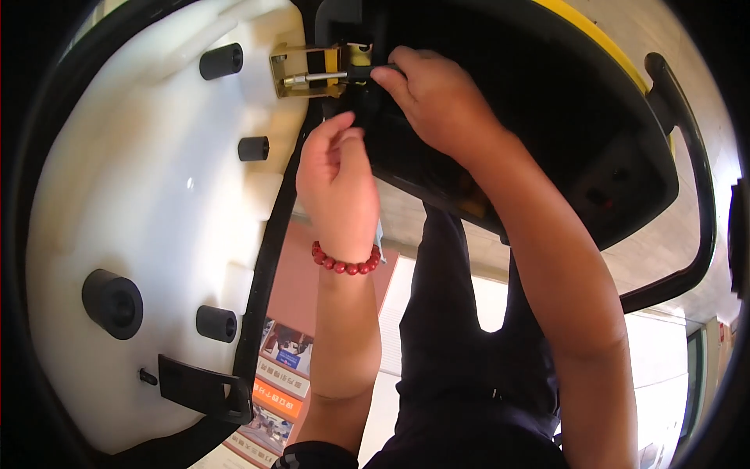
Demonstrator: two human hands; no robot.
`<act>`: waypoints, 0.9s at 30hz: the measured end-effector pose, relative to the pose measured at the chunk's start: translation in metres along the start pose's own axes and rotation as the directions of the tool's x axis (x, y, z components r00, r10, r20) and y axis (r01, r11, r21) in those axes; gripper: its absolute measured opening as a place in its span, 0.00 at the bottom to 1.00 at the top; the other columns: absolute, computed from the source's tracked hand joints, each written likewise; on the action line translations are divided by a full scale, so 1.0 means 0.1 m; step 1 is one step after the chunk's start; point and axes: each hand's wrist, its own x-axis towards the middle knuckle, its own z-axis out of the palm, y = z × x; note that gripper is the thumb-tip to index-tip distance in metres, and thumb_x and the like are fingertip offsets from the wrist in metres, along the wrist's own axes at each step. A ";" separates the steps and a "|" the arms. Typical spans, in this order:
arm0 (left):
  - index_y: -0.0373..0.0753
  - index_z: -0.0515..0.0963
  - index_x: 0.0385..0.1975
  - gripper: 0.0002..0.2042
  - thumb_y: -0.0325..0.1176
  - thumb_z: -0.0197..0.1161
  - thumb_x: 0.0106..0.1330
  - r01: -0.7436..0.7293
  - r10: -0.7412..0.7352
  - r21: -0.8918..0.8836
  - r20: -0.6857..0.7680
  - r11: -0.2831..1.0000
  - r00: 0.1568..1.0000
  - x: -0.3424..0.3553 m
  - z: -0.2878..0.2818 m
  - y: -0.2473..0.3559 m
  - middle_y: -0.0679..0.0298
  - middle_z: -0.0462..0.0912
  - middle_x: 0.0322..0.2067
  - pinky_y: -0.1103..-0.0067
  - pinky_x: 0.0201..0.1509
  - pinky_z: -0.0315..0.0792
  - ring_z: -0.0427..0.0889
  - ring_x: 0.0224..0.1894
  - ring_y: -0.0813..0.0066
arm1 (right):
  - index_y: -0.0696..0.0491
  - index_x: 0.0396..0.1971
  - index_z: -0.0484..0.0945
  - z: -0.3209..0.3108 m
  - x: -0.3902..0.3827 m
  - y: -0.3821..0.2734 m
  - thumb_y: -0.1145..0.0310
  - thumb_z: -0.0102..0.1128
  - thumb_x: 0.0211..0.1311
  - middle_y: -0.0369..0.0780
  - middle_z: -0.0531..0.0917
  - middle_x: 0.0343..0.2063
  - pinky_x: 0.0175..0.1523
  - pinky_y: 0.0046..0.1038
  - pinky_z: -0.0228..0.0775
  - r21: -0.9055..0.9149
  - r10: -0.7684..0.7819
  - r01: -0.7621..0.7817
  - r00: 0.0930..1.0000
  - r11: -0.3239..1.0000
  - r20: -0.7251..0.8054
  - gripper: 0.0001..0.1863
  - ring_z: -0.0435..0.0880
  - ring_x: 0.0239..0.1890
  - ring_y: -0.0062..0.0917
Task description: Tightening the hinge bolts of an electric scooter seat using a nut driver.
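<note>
My right hand (441, 98) closes its thumb and fingers on the black body of a gas strut (316, 76), which has a slim silver rod. The rod's brass-toned end lies inside a gold-coloured metal hinge bracket (279, 70), between a white moulded shell (168, 187) and a black shell (531, 102). Just below the bracket, my left hand (337, 176) has loosely bent fingers with nothing visible in them. A red bead bracelet (348, 267) circles that wrist.
Black cylindrical bumpers (113, 303) stick out of the white shell. A black latch plate (195, 387) juts out at its lower end. The black shell has a yellow edge (598, 35) and a curved black handle bar (695, 180) on the right. Printed boards (277, 391) lie at lower left.
</note>
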 end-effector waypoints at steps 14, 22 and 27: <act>0.32 0.68 0.33 0.06 0.28 0.53 0.60 -0.329 0.462 0.443 -0.235 0.834 0.855 0.22 0.10 -0.49 0.62 0.70 0.27 0.82 0.31 0.65 0.67 0.26 0.79 | 0.59 0.30 0.71 -0.20 0.22 -0.02 0.53 0.48 0.62 0.30 0.60 0.13 0.21 0.17 0.51 0.289 0.498 -0.846 0.504 0.447 0.706 0.21 0.56 0.16 0.13; 0.31 0.66 0.31 0.05 0.26 0.51 0.59 -0.377 0.522 0.491 -0.199 0.786 0.829 0.23 0.09 -0.46 0.57 0.68 0.28 0.76 0.37 0.64 0.67 0.30 0.69 | 0.59 0.28 0.75 -0.04 0.10 -0.07 0.58 0.52 0.59 0.44 0.75 0.18 0.30 0.33 0.65 0.308 0.386 -0.472 0.872 0.826 0.302 0.16 0.74 0.24 0.33; 0.29 0.64 0.31 0.04 0.22 0.48 0.58 -0.364 0.499 0.506 -0.159 0.782 0.852 0.21 0.12 -0.45 0.52 0.66 0.33 0.70 0.41 0.62 0.66 0.36 0.58 | 0.60 0.31 0.74 0.10 0.01 0.05 0.63 0.54 0.57 0.49 0.76 0.22 0.33 0.34 0.66 0.215 0.026 -0.012 0.998 0.977 -0.060 0.13 0.75 0.26 0.40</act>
